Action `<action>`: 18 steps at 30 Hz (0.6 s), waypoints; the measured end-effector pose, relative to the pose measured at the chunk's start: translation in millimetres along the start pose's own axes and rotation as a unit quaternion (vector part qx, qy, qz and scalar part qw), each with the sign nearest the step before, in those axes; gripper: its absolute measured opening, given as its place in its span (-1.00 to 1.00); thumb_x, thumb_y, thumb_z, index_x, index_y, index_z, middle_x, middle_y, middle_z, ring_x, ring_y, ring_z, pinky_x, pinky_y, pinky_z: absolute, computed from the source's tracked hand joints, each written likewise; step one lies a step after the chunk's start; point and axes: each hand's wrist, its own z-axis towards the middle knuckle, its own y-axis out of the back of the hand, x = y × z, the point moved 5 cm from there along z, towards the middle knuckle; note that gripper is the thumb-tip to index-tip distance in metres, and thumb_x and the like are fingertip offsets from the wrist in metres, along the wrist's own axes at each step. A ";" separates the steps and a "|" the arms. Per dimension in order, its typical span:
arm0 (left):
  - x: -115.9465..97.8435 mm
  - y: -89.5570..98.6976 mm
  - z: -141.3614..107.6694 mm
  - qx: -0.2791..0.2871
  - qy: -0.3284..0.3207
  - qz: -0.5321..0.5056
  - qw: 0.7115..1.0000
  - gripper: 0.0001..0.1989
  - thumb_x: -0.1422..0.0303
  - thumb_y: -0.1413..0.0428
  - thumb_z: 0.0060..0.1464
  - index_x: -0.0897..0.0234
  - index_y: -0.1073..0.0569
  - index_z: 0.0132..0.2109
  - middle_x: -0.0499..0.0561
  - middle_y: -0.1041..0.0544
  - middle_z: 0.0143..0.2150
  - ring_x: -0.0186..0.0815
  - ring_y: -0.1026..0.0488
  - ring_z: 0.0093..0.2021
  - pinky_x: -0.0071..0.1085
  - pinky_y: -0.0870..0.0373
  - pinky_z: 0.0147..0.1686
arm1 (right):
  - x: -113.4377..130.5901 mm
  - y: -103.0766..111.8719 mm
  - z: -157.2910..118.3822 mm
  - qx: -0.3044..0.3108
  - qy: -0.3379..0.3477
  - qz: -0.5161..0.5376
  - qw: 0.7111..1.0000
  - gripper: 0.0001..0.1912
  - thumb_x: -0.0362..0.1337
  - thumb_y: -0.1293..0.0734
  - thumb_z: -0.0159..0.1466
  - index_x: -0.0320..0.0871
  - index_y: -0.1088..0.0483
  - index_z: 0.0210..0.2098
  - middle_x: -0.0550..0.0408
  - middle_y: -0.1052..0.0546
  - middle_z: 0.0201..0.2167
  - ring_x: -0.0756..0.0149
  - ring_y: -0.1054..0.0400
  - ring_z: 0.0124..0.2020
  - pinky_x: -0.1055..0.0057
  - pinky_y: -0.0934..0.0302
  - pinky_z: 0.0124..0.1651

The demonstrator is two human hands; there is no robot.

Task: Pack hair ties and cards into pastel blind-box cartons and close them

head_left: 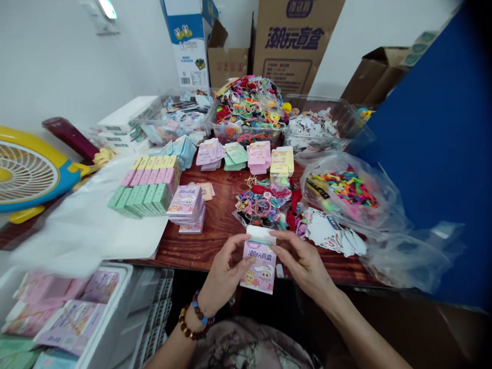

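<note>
A small lilac cardboard box (261, 269) with cartoon figures is held upright just over the table's front edge. Its white top flap (260, 234) stands raised. My left hand (232, 264) grips the box from the left, thumb on its front face. On the other side, my right hand (302, 259) has its fingers closed at the flap and top right corner. Just beyond the hands lies a heap of hair ties and small trinkets (265, 202). A stack of similar lilac boxes (186, 205) stands left of my hands.
Rows of green, pink and yellow boxes (144, 187) stand on white paper at left. Stacks of folded cards (259, 156) line the middle. Behind are clear tubs, one heaped with colourful trinkets (249, 107). A fan (31, 169) stands far left; a white bin (111, 302) sits below.
</note>
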 end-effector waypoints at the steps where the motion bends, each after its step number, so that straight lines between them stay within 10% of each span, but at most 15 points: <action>1: 0.1 -0.5 -0.1 -0.008 0.001 -0.010 1.000 -0.66 0.32 -0.16 0.19 0.17 -0.35 0.10 0.02 -0.56 0.00 -0.26 -0.54 -0.05 -0.34 -0.50 -0.05 | -1.2 0.3 -0.7 -0.005 -0.007 0.011 1.000 -0.73 -0.20 -0.27 0.41 -0.04 -0.30 0.09 0.02 -0.52 -0.14 0.30 -0.47 -0.22 0.38 -0.36 -0.18; 11: 3.1 0.2 -4.9 0.018 0.022 -0.006 1.000 -0.69 0.30 -0.19 0.18 0.13 -0.39 0.06 -0.03 -0.58 -0.08 -0.30 -0.56 -0.14 -0.41 -0.51 -0.16 | 24.2 7.6 16.4 0.161 0.055 -0.086 0.982 -0.74 -0.15 -0.22 0.44 -0.13 -0.40 -0.32 0.15 -0.39 -0.43 0.41 -0.27 -0.42 0.48 -0.15 -0.36; 18: 6.1 -0.4 -4.5 0.051 0.058 -0.045 0.996 -0.65 0.30 -0.21 0.15 0.18 -0.38 0.06 0.00 -0.58 -0.07 -0.28 -0.56 -0.12 -0.38 -0.52 -0.15 | 10.2 1.4 10.6 0.153 -0.015 -0.026 0.988 -0.69 -0.09 -0.25 0.41 -0.14 -0.47 -0.33 0.13 -0.44 -0.42 0.38 -0.34 -0.41 0.47 -0.20 -0.36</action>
